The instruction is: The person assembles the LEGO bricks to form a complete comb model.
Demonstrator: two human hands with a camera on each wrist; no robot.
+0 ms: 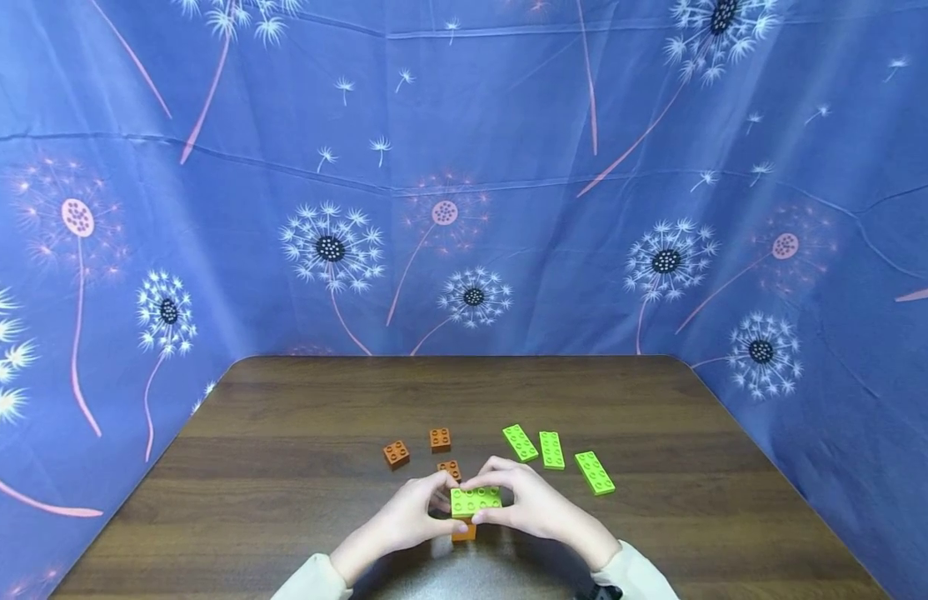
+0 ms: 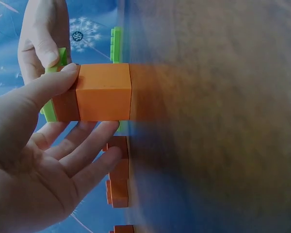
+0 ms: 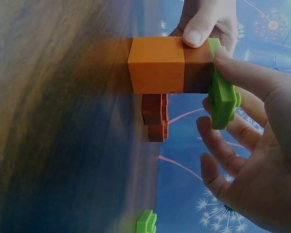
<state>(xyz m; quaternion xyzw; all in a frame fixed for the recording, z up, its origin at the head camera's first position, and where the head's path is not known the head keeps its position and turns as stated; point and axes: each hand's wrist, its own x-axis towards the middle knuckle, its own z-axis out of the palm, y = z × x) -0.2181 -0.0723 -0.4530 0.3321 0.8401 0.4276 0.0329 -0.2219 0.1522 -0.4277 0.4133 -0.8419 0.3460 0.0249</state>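
Observation:
A small tower stands near the front middle of the table: an orange block (image 2: 104,92) at the bottom, a brown brick (image 3: 198,73) above it, and a flat light-green studded brick (image 1: 475,502) on top. The green brick sticks out past the tower toward my right. My left hand (image 1: 411,518) holds the tower from the left, thumb on the brown brick's near side and fingers behind. With thumb and index finger, my right hand (image 1: 535,504) pinches the overhanging part of the green brick. Its other fingers are spread loosely in the right wrist view.
Loose brown bricks lie behind the tower: one at left (image 1: 396,454), one farther back (image 1: 440,440), one close behind my hands (image 1: 449,470). Three flat green bricks (image 1: 551,450) lie at back right on the wooden table (image 1: 299,408). Blue dandelion-print cloth (image 1: 539,283) hangs beyond.

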